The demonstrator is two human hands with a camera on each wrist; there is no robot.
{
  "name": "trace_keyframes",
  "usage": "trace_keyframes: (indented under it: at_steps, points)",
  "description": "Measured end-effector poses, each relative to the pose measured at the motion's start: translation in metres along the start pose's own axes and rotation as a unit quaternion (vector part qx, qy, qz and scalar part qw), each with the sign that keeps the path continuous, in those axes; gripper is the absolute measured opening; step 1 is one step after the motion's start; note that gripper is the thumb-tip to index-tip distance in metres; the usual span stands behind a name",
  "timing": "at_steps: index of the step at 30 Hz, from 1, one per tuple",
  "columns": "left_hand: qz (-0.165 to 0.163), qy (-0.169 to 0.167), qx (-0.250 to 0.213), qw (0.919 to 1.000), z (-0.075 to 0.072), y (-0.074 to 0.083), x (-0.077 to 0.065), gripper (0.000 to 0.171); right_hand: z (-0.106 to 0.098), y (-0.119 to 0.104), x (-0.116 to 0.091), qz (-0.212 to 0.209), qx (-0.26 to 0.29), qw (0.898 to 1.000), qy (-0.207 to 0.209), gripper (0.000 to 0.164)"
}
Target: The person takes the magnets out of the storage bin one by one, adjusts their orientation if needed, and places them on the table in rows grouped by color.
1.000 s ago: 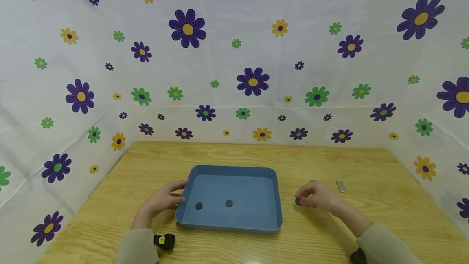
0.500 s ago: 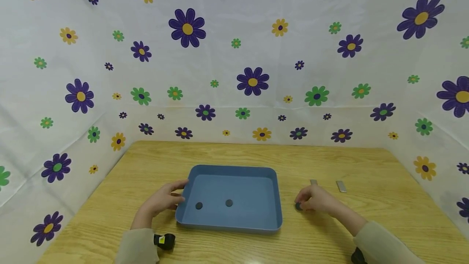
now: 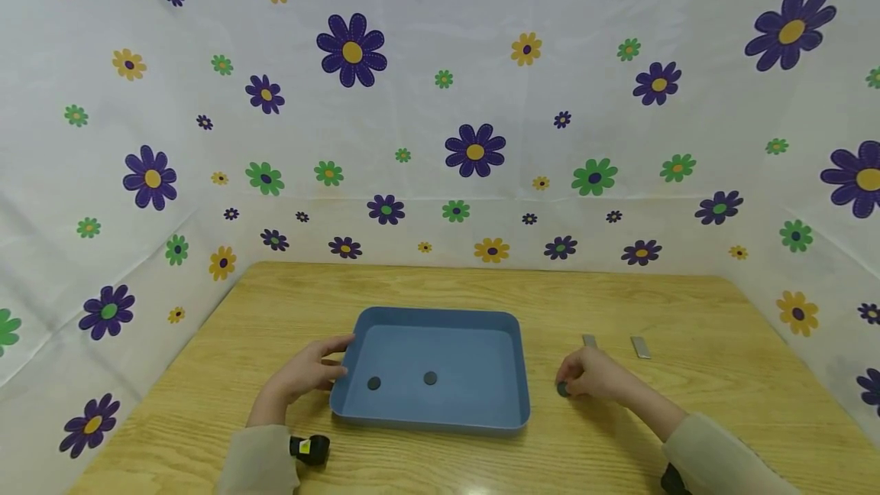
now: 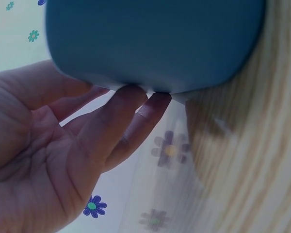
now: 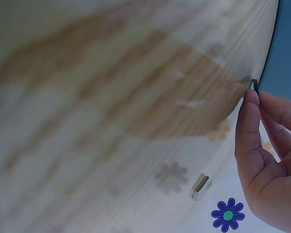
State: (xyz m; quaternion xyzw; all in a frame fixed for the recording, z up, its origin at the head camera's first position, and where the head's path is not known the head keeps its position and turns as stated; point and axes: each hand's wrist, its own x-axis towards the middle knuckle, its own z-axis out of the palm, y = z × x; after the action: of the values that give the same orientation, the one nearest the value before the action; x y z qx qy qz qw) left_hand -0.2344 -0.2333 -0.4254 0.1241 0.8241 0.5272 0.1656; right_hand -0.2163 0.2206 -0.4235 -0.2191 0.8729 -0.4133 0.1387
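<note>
A blue rectangular tray [image 3: 474,361] lies on the wooden table, with two small dark round discs [image 3: 430,378] on its floor. At its left side my left hand [image 3: 302,376] rests its fingertips on the outer wall. The left wrist view shows those fingers [image 4: 128,104] touching the tray's wall [image 4: 155,43], not curled round it. To the right of the tray, my right hand [image 3: 596,374] pinches another dark round disc [image 3: 562,389] between thumb and fingertips, low over the table. In the right wrist view this disc [image 5: 255,86] appears edge-on; whether it touches the wood I cannot tell.
Two small grey metal rectangular pieces, a right one [image 3: 641,347] and a left one [image 3: 589,341] partly behind my right hand, lie on the table [image 3: 440,285]. A white flower-patterned cloth [image 3: 412,121] surrounds the table's back and sides.
My right hand has lowered slightly toward the near side with the disc, uncovering more of the left metal piece. My left hand and the tray stay in place.
</note>
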Motion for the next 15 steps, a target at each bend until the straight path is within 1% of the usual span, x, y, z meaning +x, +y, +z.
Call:
trace_keyframes:
  at_steps: [2,3,6,9,10,15]
  points:
    - [0.0,0.0,0.001,1.0,0.0,0.0001,0.0001,0.055,-0.0005,0.0017,-0.0003,-0.005,-0.003,1.0,0.0,0.007]
    - [0.0,0.0,0.002,1.0,0.0,0.0002,0.0,0.055,-0.0006,0.0046,0.0,-0.023,-0.007,1.0,-0.002,0.006]
    - [0.0,0.0,0.001,1.0,-0.0002,0.0003,0.0002,0.055,-0.0007,0.0054,-0.0005,-0.023,-0.015,1.0,-0.003,0.004]
    - [0.0,0.0,0.001,1.0,-0.0005,0.0001,0.0002,0.055,0.0005,0.002,-0.0009,-0.01,-0.027,1.0,0.002,0.005]
    - [-0.001,0.0,0.001,1.0,-0.0007,0.0,0.0002,0.055,0.0009,-0.0014,-0.0014,0.009,-0.031,0.999,0.006,0.005]
    - [-0.001,-0.001,0.002,1.0,-0.0012,-0.0007,0.0005,0.056,0.0028,-0.0044,-0.0008,0.01,-0.073,0.997,0.011,0.007]
